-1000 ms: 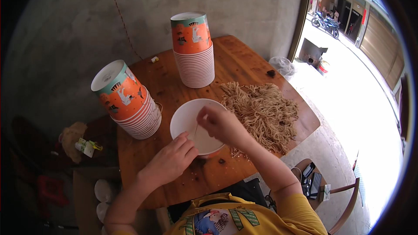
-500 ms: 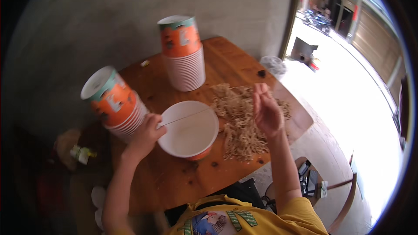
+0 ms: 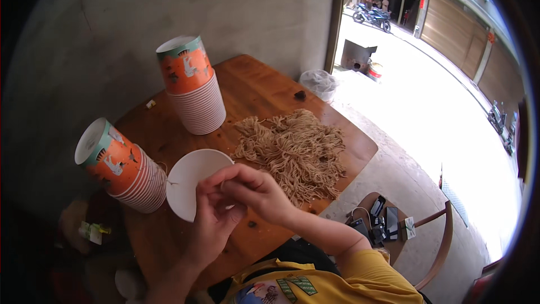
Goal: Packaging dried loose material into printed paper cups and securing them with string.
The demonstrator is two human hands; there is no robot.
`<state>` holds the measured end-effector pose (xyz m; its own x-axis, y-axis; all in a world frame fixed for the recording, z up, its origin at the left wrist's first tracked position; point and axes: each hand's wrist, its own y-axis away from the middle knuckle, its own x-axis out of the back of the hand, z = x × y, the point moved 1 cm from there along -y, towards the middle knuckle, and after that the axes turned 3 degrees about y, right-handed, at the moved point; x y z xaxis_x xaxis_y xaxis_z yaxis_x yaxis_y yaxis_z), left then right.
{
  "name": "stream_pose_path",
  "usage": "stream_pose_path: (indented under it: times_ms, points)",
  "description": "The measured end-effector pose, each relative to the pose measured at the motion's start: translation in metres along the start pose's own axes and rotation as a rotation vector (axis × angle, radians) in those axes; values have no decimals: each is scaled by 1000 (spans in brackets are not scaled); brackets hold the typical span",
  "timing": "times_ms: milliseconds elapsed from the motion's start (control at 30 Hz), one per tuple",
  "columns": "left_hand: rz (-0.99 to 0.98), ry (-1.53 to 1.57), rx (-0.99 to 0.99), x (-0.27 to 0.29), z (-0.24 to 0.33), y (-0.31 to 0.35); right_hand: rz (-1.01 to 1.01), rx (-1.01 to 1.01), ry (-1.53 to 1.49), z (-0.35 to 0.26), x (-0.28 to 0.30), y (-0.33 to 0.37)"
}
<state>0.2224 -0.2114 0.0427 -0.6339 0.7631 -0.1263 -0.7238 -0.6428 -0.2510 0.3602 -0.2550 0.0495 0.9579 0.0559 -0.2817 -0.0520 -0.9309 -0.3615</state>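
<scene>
A white-lined paper bucket (image 3: 188, 177) stands near the table's left front. My left hand (image 3: 211, 233) and my right hand (image 3: 256, 194) meet over its near right rim. The right thumb and fingers are pinched together, and the left fingers curl close beside them, partly hidden. Whatever they hold is too small to make out. A thin tan string (image 3: 173, 183) shows at the bucket's left rim. Right of the bucket lies a loose heap of tan strings (image 3: 301, 152), spread over the table.
Two stacks of nested paper buckets, orange and green printed, stand on the wooden table (image 3: 242, 76): a left stack (image 3: 115, 160) and a far stack (image 3: 194, 87). A clear plastic-lined bin (image 3: 319, 84) stands beyond the table. A chair (image 3: 444, 242) holding phones and cables is at right.
My right hand has come from above the string heap to meet my left hand at the bucket. The string stretched across the bucket's mouth no longer shows there. My view has shifted rightward.
</scene>
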Motion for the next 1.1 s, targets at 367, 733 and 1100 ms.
stream_pose_path:
  times_ms: [367, 733, 1100]
  points:
    - [-24, -412, 306, 18, 19, 4, 183, 131, 212, 12, 30, 0]
    - [-200, -1456, -449, 22, 33, -43, 132, 255, 546, 7, 27, -4]
    - [-192, -1803, -793, 27, 28, -52, 54, 98, 520, 14, 29, -11]
